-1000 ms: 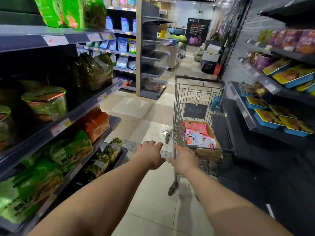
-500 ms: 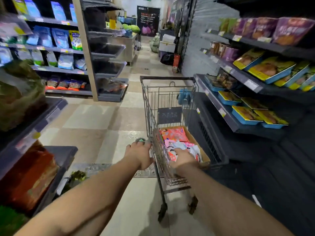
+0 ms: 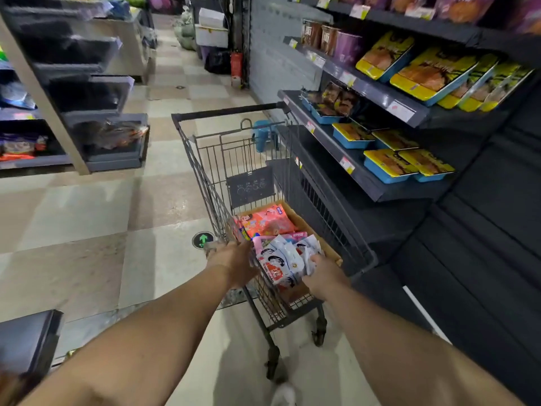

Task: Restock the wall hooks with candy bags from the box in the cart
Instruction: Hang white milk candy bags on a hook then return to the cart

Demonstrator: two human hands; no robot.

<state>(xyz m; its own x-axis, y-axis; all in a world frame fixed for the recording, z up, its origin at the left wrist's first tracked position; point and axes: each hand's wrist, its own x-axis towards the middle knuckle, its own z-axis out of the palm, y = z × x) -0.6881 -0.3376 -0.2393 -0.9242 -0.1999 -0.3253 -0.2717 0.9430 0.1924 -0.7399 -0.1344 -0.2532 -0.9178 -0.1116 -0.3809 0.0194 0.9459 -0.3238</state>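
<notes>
Both hands reach into the cart [image 3: 222, 159]: left hand [image 3: 237, 265] curls over its near rim at 9 o'clock of the cardboard box [image 3: 304, 221], while right hand [image 3: 323, 275], at 5 o'clock, grasps white candy bags [image 3: 285, 259] lying in that box.

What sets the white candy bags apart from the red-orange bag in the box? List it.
The white candy bags are pale with dark print, bunched upright at the near end; the red-orange bag is bright and lies flat at the far end. The right hand touches the white ones only. Both sit in the cardboard box.
</notes>
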